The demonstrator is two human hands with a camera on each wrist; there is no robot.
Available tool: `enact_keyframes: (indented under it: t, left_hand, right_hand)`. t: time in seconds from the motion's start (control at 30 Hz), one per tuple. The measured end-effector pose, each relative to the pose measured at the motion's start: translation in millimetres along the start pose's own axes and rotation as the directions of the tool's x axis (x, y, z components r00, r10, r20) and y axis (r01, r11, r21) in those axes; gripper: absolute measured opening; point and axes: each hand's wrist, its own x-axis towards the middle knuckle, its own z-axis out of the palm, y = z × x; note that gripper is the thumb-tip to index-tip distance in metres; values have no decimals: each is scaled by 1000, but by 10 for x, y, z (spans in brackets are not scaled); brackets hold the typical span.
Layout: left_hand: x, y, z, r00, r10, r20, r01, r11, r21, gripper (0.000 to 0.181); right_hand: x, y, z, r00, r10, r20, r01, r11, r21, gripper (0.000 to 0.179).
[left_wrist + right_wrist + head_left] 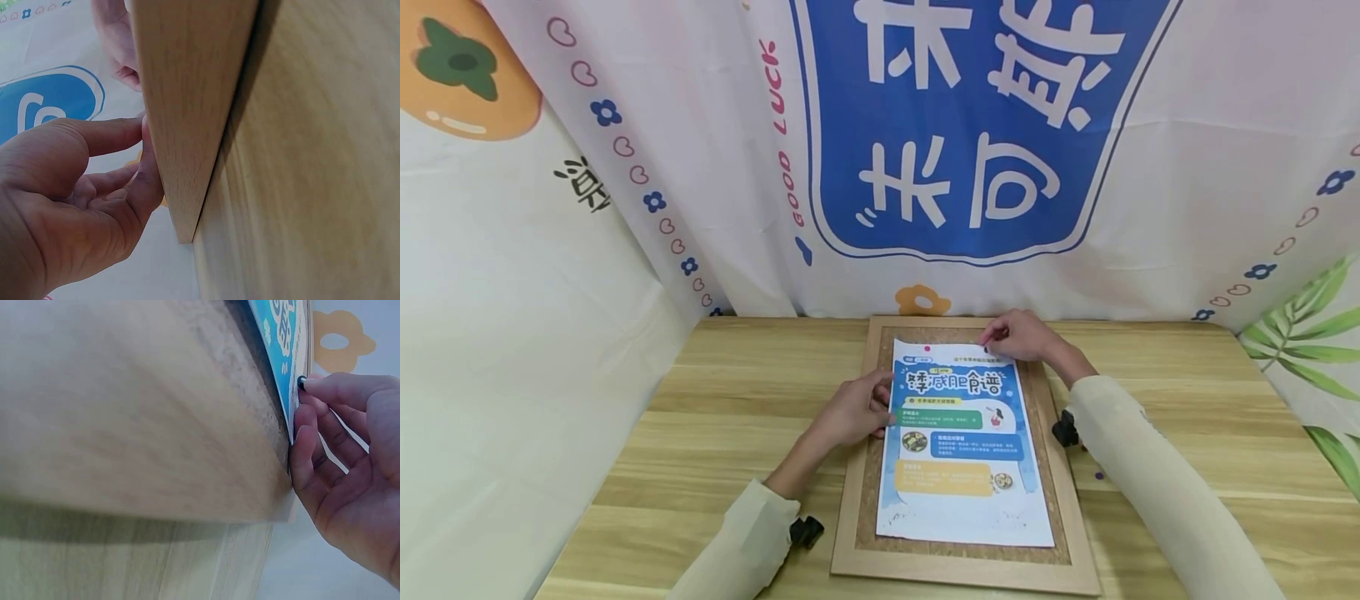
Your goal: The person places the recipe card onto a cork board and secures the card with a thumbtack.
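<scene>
A printed poster (966, 521) with blue, green and orange blocks lies on a wood-framed cork board (891, 562). My left hand (853, 408) rests at the poster's left edge, its thumb and a fingertip touching the paper. The left wrist view shows this hand (81, 194) beside the frame's side, the fingertips partly hidden. At the poster's upper right corner, my right hand (1021, 336) pinches a small dark push pin (302, 382). In the right wrist view that hand (350, 437) has its other fingers bent against the board's edge. A pink push pin (927, 348) sits at the poster's top left.
The board lies on a wood-grain table (737, 433) against a printed cloth backdrop (760, 275). A small purple pin (1099, 476) lies on the table right of the board, near the right sleeve (1150, 475). Dark camera mounts (806, 532) sit at both wrists.
</scene>
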Motion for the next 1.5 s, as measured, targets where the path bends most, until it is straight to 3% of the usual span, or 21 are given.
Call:
enact_keyframes:
  t: [1.1,1.5]
  left_hand:
    - [15,-20,12,1000,14,2,-14,1000,-18,70]
    - [5,-2,1,1000,3,-1,-3,1000,-17,70]
  right_hand:
    - [61,33,45,999,19,-40,-19,1000,5,14]
    - [42,64,51,997,-57,-43,56,998,-17,14]
